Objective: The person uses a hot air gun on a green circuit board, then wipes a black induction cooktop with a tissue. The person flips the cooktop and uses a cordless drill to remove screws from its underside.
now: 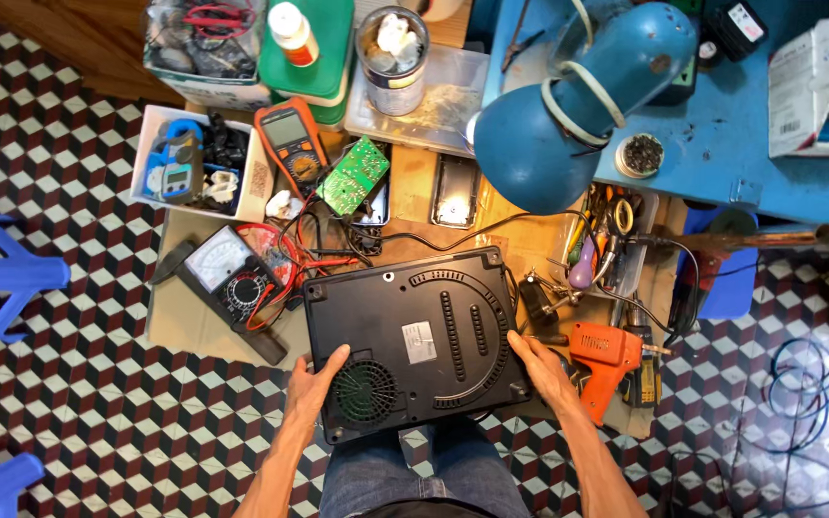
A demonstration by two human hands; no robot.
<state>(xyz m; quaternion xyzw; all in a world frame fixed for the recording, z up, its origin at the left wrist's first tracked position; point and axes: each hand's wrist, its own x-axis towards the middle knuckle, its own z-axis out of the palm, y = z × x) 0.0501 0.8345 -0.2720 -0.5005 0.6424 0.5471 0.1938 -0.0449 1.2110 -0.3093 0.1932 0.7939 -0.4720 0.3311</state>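
The black cooktop (414, 336) lies upside down on the cardboard sheet (194, 326) spread over the patterned floor (59, 173), its vented underside and round fan grille (365, 391) facing you, the near edge just above your knees. Keep it flat and square on the cardboard as you steady it, and mind the black cord (491, 228) running off its far side toward the blue desk lamp (578, 105), so it does not snag.

To the left, the analog meter (227, 273) and its red and black leads (304, 251) sit close against the casing; do not push the casing into them. The orange power tool (604, 357) lies just beside your right wrist, so give it room.

Your left hand (314, 386) rests open on the near left corner, thumb up on the casing beside the grille, fingers spread along the edge. Your right hand (541, 364) presses flat against the right edge, fingers pointing away from you. Neither hand is closed around anything; both brace the casing from opposite sides, forearms angled inward from your lap.
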